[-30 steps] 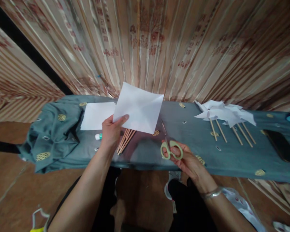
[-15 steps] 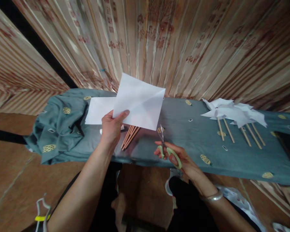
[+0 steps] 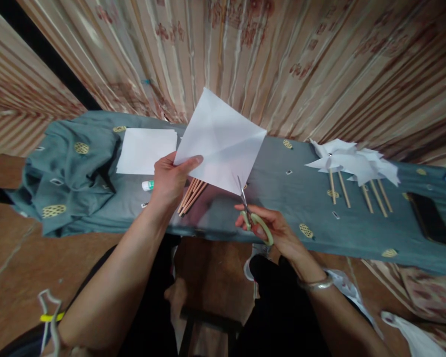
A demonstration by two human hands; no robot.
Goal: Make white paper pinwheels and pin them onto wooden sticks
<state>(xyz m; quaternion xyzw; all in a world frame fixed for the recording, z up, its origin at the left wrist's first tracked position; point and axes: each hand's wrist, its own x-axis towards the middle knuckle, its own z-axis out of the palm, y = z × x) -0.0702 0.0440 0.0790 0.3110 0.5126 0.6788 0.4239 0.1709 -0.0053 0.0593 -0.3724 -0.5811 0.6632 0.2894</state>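
I find left fingers point(image 3: 192, 162) pinching paper point(image 3: 225, 131), right fingers point(image 3: 275, 219) holding scissors point(image 3: 266, 230). Paper partly obscures sticks point(image 3: 192, 196); pinwheels point(image 3: 338, 153) lie right.

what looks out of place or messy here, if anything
The cloth is bunched into a heap at the left end, odd because it lies fairly flat elsewhere. I see nothing spilled.

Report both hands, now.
Left hand: closed, thumb on top, holding a white paper sheet.
Right hand: holding the green-handled scissors.

Dark phone point(image 3: 430, 219) lying flat, patterned curtain point(image 3: 241, 64) behind, brown floor point(image 3: 67, 260) below
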